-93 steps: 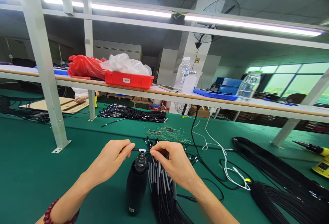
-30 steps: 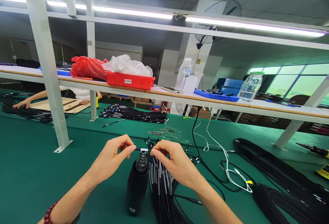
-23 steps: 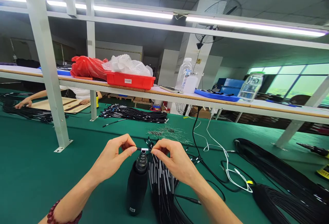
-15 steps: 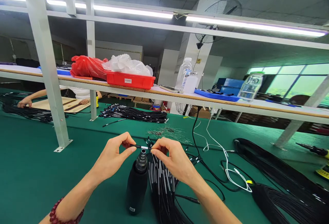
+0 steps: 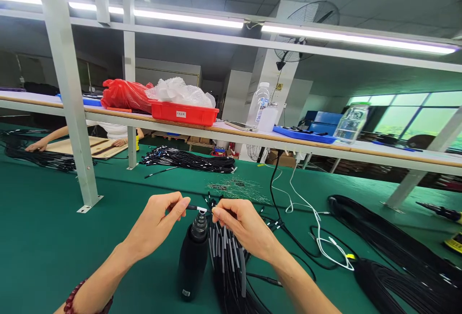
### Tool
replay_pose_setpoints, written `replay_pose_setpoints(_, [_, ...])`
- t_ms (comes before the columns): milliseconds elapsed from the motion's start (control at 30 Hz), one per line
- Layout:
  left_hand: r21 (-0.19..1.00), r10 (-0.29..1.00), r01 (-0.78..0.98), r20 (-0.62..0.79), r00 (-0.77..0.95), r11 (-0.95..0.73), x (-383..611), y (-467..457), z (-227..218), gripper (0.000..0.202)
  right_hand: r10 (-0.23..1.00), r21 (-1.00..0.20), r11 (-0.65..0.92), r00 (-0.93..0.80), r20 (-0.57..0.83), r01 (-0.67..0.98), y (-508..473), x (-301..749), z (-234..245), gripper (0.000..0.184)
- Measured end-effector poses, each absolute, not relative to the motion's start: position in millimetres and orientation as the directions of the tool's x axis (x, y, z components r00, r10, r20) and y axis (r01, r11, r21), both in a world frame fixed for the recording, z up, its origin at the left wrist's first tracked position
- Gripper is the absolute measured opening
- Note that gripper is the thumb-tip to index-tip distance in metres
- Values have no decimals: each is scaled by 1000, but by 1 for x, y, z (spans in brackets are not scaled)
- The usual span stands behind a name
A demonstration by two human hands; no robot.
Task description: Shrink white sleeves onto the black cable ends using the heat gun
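Note:
Between my two hands a thin black cable with a white sleeve [image 5: 201, 209] is stretched level, just over the nozzle of an upright black heat gun [image 5: 194, 261]. My left hand [image 5: 159, 222] pinches the black part left of the white sleeve. At the sleeve's right side, my right hand [image 5: 243, 222] has thumb and forefinger closed on the cable's other end, mostly hidden by the fingers. Under and beside my right hand lies a bundle of black cables with grey sleeves [image 5: 227, 256], running toward me.
Coiled black cables [image 5: 390, 242] lie on the green tabletop [image 5: 137, 275] at right, near a white cord [image 5: 317, 237]. Farther back are loose thin wires [image 5: 238, 186] and another cable bundle [image 5: 187, 159]. A shelf post [image 5: 77, 112] stands at left; a co-worker's hand [image 5: 38, 144] is beyond.
The white sleeve has shifted slightly lower and right, now at the heat gun's nozzle. My left fingers have turned and closed more over the cable. The co-worker's hand has flattened over the cables.

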State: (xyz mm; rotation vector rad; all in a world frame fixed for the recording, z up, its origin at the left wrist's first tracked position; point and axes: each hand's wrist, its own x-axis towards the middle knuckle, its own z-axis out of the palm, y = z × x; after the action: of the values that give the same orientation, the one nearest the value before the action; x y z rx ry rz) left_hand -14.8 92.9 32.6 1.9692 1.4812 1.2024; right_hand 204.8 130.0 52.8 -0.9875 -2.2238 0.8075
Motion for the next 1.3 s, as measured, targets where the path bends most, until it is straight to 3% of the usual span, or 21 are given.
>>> replay_pose_setpoints(433, [735, 916, 564, 384, 113, -377, -10, 98, 33, 31, 795, -667, 583, -498, 347, 465, 139, 204, 45, 28])
replay_pose_setpoints(767, [724, 915, 584, 394, 87, -367, -11, 95, 32, 51, 800, -650, 568, -525, 290, 505, 130, 204, 49, 38])
replay_pose_setpoints(1033, [719, 917, 591, 387, 98, -367, -11, 94, 30, 42, 787, -626, 601, -503, 356, 498, 129, 202, 46, 33])
replay_pose_setpoints(1167, [732, 904, 556, 418, 89, -394, -11, 94, 31, 35, 794, -645, 594, -480, 373, 480, 132, 202, 44, 33])
replay_pose_setpoints(1300, [767, 907, 531, 420, 9, -361, -15, 92, 30, 36, 863, -739, 494, -365, 350, 459, 156, 211, 36, 40])
